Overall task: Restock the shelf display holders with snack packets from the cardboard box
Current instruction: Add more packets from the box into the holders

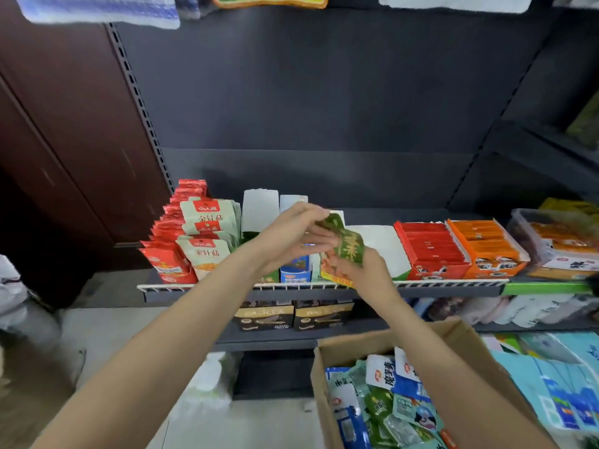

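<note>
Both my hands are raised in front of the middle shelf (pixel 324 288). My left hand (pixel 291 238) pinches the upper end of a green snack packet (pixel 348 243) with yellow lettering. My right hand (pixel 363 270) grips the same packet from below, together with an orange-and-yellow packet (pixel 330 270) under it. The packets hover over the white and blue display holders (pixel 261 209) on the shelf. The open cardboard box (pixel 363 345) sits at the lower right, holding several blue, green and white snack packets (pixel 382 406).
Red and pale-green packets (pixel 201 241) fill the shelf's left end. Red (pixel 431 247) and orange (pixel 486 247) tray boxes stand at the right, with a clear tub (pixel 557 241) beyond. Dark boxes (pixel 291 315) sit on the lower shelf. Teal bags (pixel 557 380) lie beside the box.
</note>
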